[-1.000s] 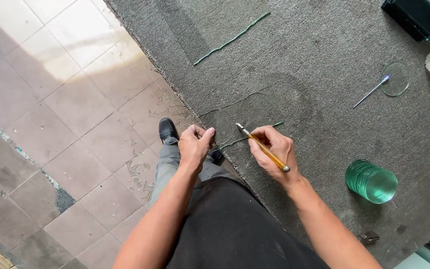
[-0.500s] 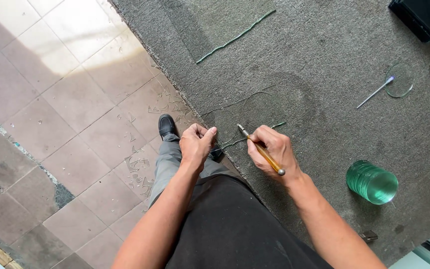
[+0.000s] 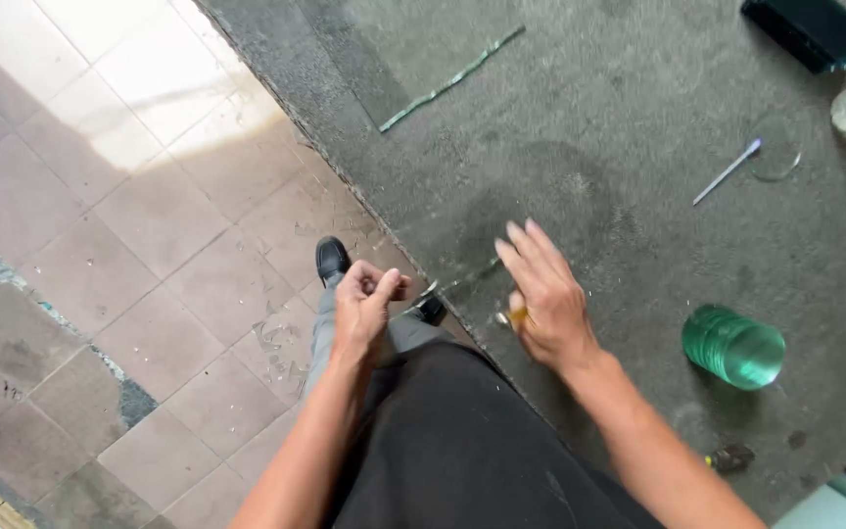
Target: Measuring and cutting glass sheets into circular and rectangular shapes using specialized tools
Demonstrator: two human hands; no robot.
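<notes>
Left hand (image 3: 364, 309) pinches a glass sliver off the table edge, fingers clenched for grip. Right hand (image 3: 545, 294), fingers spread, traps a yellow cutter (image 3: 513, 317) under the thumb; glass strip (image 3: 467, 279) between the hands.

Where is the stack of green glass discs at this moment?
In the head view, the stack of green glass discs lies on the grey felt-covered table, on the person's right, just beyond the right hand.

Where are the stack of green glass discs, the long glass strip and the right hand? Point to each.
stack of green glass discs (image 3: 733, 346), head view, top disc.
long glass strip (image 3: 450, 80), head view, its middle.
right hand (image 3: 547, 299), head view, its back.
</notes>
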